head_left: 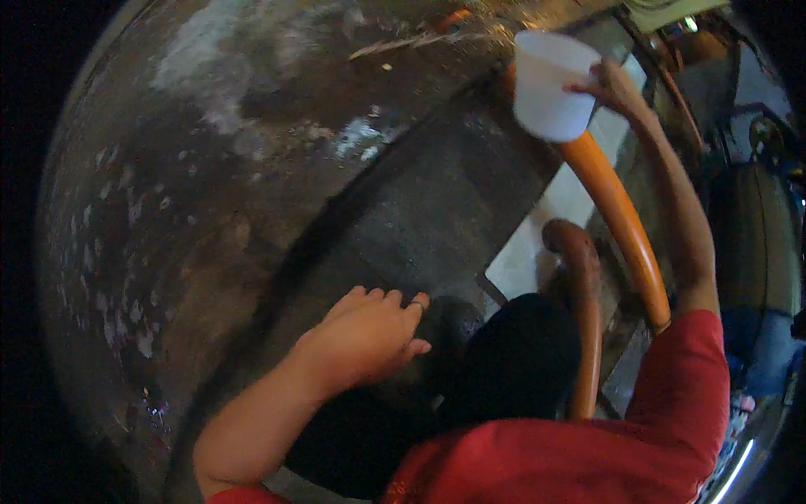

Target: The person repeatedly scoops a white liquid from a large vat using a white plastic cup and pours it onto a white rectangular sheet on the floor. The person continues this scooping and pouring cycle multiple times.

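Red cloth fills the bottom of the frame: the shirt of the person, seen from above, with dark trousers covering a bent knee at lower centre. The left hand is just left of the knee in the picture, back upward, fingers loosely bent and slightly apart, with nothing visible in its grasp; a ring circles one finger. At upper right, the right arm stretches away from the body, and the right hand is clamped on the side of a white plastic tub. The tub is right of the top centre, and its contents cannot be made out. An orange pipe runs from below the tub down to the right sleeve. Beside it, nearer the knee, stands a browner curved pipe. A pale board lies behind the pipes. Dark, stained ground spreads across the left and upper left, with whitish patches. Dim, blurred clutter lines the far right edge.
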Tool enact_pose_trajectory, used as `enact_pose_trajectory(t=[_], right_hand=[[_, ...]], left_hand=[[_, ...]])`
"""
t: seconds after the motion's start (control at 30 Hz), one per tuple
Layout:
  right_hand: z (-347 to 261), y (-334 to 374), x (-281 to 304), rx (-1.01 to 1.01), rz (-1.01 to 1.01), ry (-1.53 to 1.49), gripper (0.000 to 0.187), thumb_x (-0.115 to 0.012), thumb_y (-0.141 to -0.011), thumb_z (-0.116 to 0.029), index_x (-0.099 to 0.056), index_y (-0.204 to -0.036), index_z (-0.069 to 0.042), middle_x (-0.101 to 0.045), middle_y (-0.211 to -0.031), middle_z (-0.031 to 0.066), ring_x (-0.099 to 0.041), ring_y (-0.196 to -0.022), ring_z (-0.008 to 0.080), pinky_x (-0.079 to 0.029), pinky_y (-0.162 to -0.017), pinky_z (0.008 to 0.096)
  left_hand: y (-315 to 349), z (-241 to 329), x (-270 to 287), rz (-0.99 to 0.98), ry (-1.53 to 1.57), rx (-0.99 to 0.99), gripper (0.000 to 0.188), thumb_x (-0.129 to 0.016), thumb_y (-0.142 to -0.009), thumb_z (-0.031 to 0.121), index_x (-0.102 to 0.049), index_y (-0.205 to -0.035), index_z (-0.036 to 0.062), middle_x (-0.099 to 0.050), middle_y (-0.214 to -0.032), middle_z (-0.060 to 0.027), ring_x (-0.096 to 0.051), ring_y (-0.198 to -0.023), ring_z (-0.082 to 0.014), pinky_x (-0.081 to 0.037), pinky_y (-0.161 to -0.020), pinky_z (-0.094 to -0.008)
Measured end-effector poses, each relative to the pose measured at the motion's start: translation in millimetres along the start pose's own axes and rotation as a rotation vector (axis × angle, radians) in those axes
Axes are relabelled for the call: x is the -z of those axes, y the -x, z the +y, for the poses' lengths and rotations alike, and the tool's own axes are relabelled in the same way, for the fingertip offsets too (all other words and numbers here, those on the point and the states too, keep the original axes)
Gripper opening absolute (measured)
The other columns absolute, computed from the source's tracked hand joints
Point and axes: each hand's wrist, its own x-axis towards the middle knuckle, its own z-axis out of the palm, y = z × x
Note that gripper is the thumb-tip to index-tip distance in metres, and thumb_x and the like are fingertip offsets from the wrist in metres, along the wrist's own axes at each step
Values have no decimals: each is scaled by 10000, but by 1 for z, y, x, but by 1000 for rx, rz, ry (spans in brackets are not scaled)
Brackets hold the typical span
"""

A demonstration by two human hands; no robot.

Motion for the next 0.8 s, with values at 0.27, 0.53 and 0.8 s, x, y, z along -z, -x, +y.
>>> enact_pose_trajectory(t=[0.27, 0.53, 0.8], right_hand=[[13, 255, -198, -260, -406, -109, 642, -804, -653, -562, -696, -937, 4, -677, -917, 217, -661, -910, 355, -515, -823, 436], [-9, 335, -400, -350, -645, -145, 542, -794, -714, -379, -643, -1054, 15, -543, -1197, 347, -556, -1105, 499, -509, -900, 477], [-19, 315, -475, -136, -867, -123, 513, -788, -669, -210, -662, -1123, -9, -577, -1157, 375, -534, -1134, 522, -482, -925, 544]], left_hand=[[-13, 17, 2, -109, 40, -9, 642, -584, -917, 416, -405, -1391, 23, -605, -1139, -220, -577, -1059, -392, -441, -944, -459], [-36, 20, -7, -164, 39, 77, 662, -619, -896, 421, -401, -1401, 53, -587, -1179, -242, -565, -1074, -421, -433, -965, -478], [-48, 25, -5, -177, 46, 165, 601, -609, -906, 350, -439, -1375, 16, -608, -1100, -220, -582, -1019, -394, -454, -898, -461]])
